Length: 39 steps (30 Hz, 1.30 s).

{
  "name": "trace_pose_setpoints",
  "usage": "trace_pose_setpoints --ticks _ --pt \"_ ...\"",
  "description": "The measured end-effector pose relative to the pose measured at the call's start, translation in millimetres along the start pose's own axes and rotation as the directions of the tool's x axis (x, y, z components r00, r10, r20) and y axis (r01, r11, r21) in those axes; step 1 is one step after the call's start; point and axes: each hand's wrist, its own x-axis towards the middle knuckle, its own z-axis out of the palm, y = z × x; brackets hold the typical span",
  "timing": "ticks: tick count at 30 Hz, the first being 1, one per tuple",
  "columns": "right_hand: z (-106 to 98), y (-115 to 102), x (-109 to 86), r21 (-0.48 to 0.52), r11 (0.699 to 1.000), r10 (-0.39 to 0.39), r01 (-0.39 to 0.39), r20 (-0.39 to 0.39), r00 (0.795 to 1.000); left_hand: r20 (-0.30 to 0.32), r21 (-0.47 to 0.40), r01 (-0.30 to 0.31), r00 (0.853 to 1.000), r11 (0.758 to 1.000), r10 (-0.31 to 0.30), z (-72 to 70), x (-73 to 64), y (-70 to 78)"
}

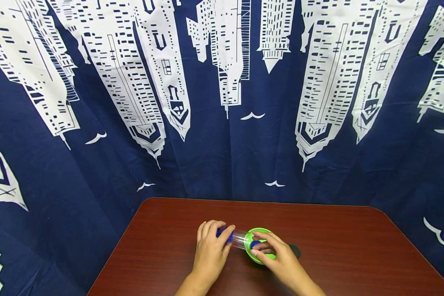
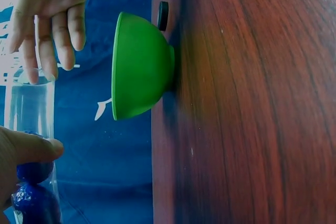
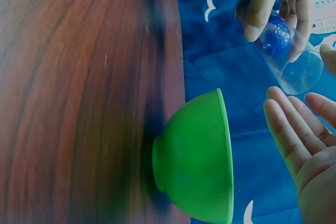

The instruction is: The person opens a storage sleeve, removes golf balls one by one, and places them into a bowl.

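Note:
My left hand [image 1: 210, 251] grips a clear cylindrical container [image 1: 239, 239] lying nearly level, its open end facing the right hand. Glittery blue balls [image 2: 35, 203] sit inside it toward the gripped end. Beneath that open end stands a bright green bowl [image 2: 142, 66]. In the head view a blue ball [image 1: 255, 244] shows within the bowl's outline, partly covered by fingers. My right hand [image 1: 279, 257] is over the bowl's right side, fingers extended and loosely bent. The left wrist view has its fingertips right at the container's mouth, with nothing seen in its grasp.
A flat black disc [image 1: 294, 250] lies on the brown wooden table [image 1: 163, 246] just right of the bowl, partly behind the right hand. Beyond the table's back edge hangs a dark blue cloth [image 1: 207, 172] printed with white buildings and birds.

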Motion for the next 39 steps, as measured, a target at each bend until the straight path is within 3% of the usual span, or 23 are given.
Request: trace_pose_setpoints --ticks 6,21,26,39 --pt "5.2 0.9 -0.1 0.033 0.999 0.016 -0.016 -0.011 1.000 -0.013 0.009 -0.017 1.000 1.000 0.018 1.7 -0.9 0.5" --pt "13.3 4.6 -2.4 0.086 0.995 0.062 -0.059 -0.034 0.997 0.038 0.019 -0.025 0.999 1.000 0.024 -2.8 -2.3 3.0" --pt "13.9 4.9 -3.1 0.104 0.994 0.036 -0.032 -0.038 0.999 0.025 0.017 -0.026 0.999 1.000 0.026 -1.2 -3.7 2.8" --pt "13.0 2.3 -3.3 0.109 0.990 0.101 -0.095 -0.055 0.993 -0.005 -0.001 -0.018 1.000 1.000 0.018 1.4 -4.6 5.5"
